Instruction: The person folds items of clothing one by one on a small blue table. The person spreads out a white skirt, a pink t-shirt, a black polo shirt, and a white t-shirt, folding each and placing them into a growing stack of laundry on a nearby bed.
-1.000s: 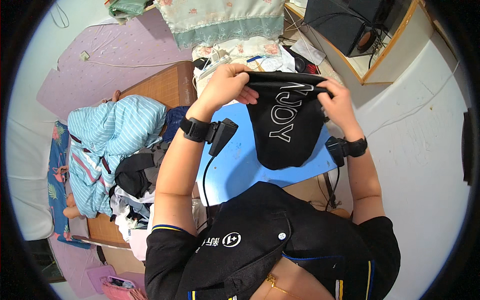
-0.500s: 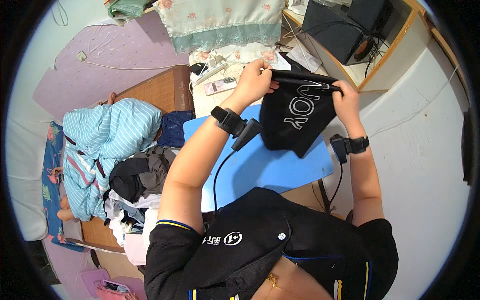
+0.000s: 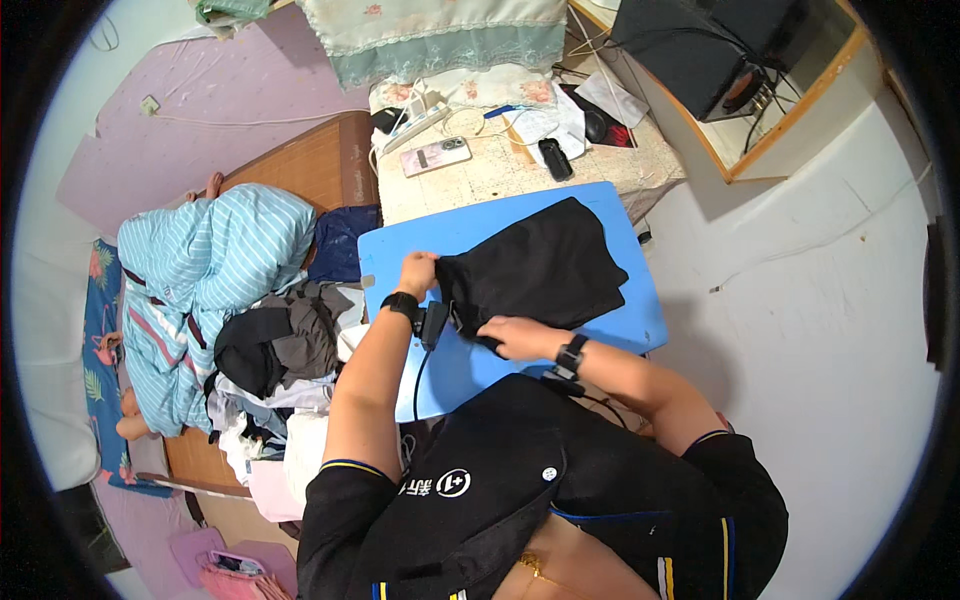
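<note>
A pair of black shorts (image 3: 545, 265), as it appears, lies spread out on a blue tabletop (image 3: 400, 250). Its gathered waist edge points left, while the leg end reaches toward the table's right side. My left hand (image 3: 419, 273) pinches the far corner of that waist edge. At the near corner, my right hand (image 3: 522, 338) has its fingers closed on the cloth, partly hidden and slightly blurred. Both wrists wear black straps with small cabled devices.
Beyond the blue table, a cream-covered surface (image 3: 400, 197) holds a phone (image 3: 436, 155), a power strip (image 3: 415, 127) and a black case (image 3: 554, 159). Piled clothes (image 3: 275, 350) lie on the bed at left, beside a person under a striped blanket (image 3: 250, 225). Dark speakers (image 3: 680, 60) stand far right.
The black shorts came down from mid-air onto the blue table, and their printed lettering no longer shows. Both hands moved nearer and left, to the waist edge.
</note>
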`<state>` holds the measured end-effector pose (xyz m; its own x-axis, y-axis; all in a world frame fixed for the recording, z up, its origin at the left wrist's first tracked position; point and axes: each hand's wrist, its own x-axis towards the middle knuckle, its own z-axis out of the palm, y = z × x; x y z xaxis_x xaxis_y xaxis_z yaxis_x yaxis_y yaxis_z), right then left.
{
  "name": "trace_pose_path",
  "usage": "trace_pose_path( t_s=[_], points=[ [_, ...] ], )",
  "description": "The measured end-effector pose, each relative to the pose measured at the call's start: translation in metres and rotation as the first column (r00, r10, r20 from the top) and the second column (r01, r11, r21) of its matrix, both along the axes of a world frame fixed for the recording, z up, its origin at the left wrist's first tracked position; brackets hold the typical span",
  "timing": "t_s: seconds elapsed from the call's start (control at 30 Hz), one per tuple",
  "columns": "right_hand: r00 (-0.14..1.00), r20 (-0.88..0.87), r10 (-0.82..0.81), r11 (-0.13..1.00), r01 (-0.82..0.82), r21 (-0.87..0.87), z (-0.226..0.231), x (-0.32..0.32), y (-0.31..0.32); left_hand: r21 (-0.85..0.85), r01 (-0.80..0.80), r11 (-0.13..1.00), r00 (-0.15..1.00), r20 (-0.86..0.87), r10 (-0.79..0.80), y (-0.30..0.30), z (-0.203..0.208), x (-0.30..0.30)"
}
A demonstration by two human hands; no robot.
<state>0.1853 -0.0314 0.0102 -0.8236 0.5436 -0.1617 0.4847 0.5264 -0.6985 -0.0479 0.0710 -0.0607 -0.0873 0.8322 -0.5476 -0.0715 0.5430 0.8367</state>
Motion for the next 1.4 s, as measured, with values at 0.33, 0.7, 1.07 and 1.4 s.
trace_pose_path(
  t_s=[0.33,0.7,1.07,1.4],
  points=[
    [0.804,-0.179,-0.567,0.823,0.543,-0.168,0.008,0.046,0.069,0.134,0.205,0.97,0.849,-0.516,-0.108,-0.062,-0.008,-0.029],
    [0.433,0.081,-0.898,0.431,0.902,-0.034,-0.064,0.164,0.126,-0.223,0.37,0.902,0.909,-0.112,-0.401,-0.109,0.016,0.023],
    [0.565,-0.13,-0.815,0.58,0.795,-0.177,-0.004,0.162,0.109,0.047,-0.055,0.997,0.997,-0.058,0.058,-0.122,0.014,0.019],
    [0.657,0.149,-0.739,0.386,0.593,-0.707,-0.07,0.165,0.057,0.009,-0.035,0.999,0.955,-0.296,0.036,-0.126,-0.019,0.015]
  ],
)
